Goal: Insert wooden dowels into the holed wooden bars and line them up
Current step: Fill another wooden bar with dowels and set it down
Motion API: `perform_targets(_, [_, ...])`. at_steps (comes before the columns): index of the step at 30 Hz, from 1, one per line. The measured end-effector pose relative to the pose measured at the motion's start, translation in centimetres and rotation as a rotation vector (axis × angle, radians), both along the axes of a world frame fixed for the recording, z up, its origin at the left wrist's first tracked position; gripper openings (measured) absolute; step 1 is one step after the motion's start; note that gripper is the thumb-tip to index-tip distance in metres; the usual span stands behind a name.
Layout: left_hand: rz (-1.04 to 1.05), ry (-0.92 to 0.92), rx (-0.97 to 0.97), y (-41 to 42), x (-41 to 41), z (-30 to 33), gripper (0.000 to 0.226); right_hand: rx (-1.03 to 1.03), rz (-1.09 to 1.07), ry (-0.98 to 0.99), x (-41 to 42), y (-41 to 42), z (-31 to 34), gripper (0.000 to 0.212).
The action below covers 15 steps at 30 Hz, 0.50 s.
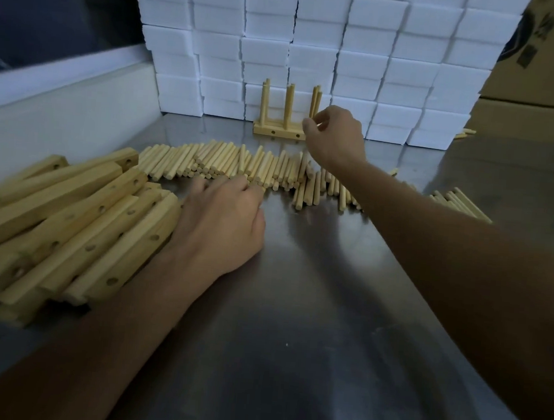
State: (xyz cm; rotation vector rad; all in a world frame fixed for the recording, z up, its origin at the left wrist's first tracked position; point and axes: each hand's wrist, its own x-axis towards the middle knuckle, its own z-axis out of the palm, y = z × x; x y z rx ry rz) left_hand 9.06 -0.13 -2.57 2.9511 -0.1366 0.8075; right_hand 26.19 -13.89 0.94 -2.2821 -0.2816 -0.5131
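- The right hand (336, 136) reaches to the far side of the steel table (328, 296), its fingers and thumb curled and pinching the rightmost upright dowels (315, 101) of an assembled bar (278, 131)
- That bar lies flat just in front of a wall of white foam blocks (315, 47), with dowels standing upright from it in three spots; two small holes show in its near face
- The left hand (225, 222) lies palm down on the table, fingers fairly straight and close together, their tips touching the near edge of a long row of loose dowels (226, 164)
- The row of loose dowels runs across the middle of the table from left to right, passing under the right forearm; a smaller cluster of dowels (458, 202) lies beyond that forearm on the right
- A heap of holed wooden bars (69, 226) lies at the left of the table, just beside the left hand and wrist, the bars lying crosswise over one another
- Brown cardboard boxes (545, 65) stand to the right of the foam blocks, and a few stray dowels (464, 133) lie at the foot of the blocks there
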Motion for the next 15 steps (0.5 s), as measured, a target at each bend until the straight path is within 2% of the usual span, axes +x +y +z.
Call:
perform_targets(4, [-0.027, -0.127, 0.015, -0.2, -0.5, 0.6, 0.019, 0.136, 0.017, -0.103, -4.2, -0.7, -1.0, 0.017])
perform_targets(7, [-0.042, -0.150, 0.005, -0.2, -0.8, 1.0, 0.018, 0.198, 0.022, -0.155, -6.7, -0.9, -2.3, 0.013])
perform_targets(10, [0.039, -0.071, 0.059, -0.2, -1.1, 1.3, 0.018, 0.244, -0.006, -0.150, -8.3, -1.5, -4.0, 0.013])
perform_targets(15, [0.320, 0.088, 0.126, 0.5, -1.5, 3.2, 0.030, 0.241, -0.021, -0.185, -8.9, -2.2, -4.5, 0.014])
